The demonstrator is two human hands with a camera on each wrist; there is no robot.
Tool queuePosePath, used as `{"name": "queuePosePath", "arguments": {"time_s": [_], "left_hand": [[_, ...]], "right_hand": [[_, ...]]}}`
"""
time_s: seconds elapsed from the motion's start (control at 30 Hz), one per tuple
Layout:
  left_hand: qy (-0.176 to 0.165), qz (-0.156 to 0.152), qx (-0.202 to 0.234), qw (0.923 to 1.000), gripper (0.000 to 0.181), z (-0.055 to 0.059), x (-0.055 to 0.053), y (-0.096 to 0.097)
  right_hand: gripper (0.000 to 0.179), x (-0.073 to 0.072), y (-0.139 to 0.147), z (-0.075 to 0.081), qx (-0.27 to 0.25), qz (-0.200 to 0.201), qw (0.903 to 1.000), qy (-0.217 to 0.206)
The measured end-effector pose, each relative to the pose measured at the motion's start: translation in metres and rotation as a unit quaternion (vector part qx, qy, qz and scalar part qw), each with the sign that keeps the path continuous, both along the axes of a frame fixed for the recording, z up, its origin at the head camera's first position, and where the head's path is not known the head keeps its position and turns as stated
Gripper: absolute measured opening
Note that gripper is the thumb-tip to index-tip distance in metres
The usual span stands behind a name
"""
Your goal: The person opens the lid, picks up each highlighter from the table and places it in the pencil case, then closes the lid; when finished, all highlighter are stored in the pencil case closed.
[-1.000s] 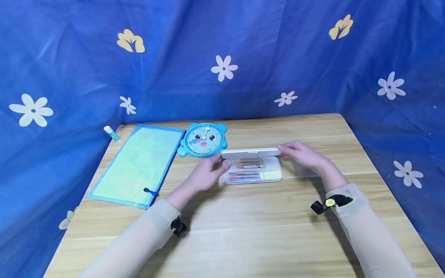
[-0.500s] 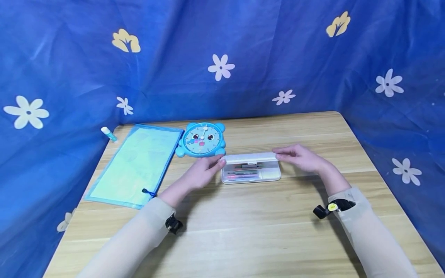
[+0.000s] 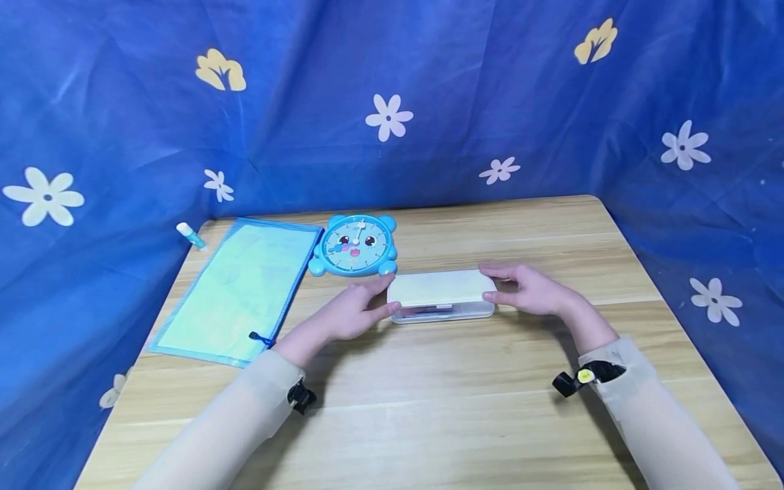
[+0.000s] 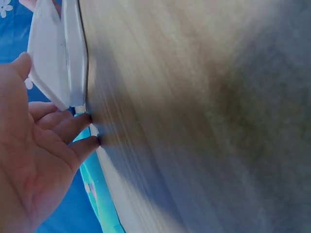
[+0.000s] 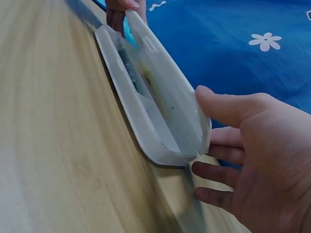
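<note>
A white pencil case (image 3: 441, 288) lies on the table with its lid partly lowered, a gap left along the front. Through that gap, the right wrist view shows a dark pen (image 5: 128, 68) and a yellowish one inside the translucent tray (image 5: 131, 99). My left hand (image 3: 352, 311) holds the lid's left end, thumb at the front corner and fingers toward the hinge side. At the other end, my right hand (image 3: 531, 290) grips the lid the same way, its thumb (image 5: 214, 99) on the lid's edge and the lower fingers spread beside the case.
A blue toy clock (image 3: 355, 246) with a cartoon face stands just behind my left hand. Left of it lies a light-blue zip folder (image 3: 239, 292), and a glue stick (image 3: 192, 236) is at the table's far-left edge. Blue flowered cloth (image 3: 441, 102) surrounds the wooden table (image 3: 441, 408).
Both hands have swung the pencil case's lid from nearly upright down toward the front, now covering most of the pens. The case has stayed in place.
</note>
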State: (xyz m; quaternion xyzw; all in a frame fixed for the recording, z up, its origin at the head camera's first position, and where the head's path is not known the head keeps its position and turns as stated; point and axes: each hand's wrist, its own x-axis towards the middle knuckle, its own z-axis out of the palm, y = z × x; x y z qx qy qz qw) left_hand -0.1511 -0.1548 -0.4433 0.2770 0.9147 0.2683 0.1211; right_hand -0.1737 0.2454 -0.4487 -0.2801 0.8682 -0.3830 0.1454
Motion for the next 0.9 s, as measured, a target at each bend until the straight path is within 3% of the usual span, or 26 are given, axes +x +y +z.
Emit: {"name": "queuePosePath", "arguments": {"time_s": [0.53, 0.9], "left_hand": [[0.024, 0.003, -0.038, 0.999, 0.096, -0.003, 0.004, 0.009], [0.052, 0.009, -0.048, 0.9975, 0.093, -0.005, 0.005, 0.014]], "right_hand": [[0.087, 0.01, -0.012, -0.004, 0.044, -0.014, 0.9985, 0.028], [0.084, 0.017, -0.025, -0.003, 0.087, -0.034, 0.9939, 0.058]]}}
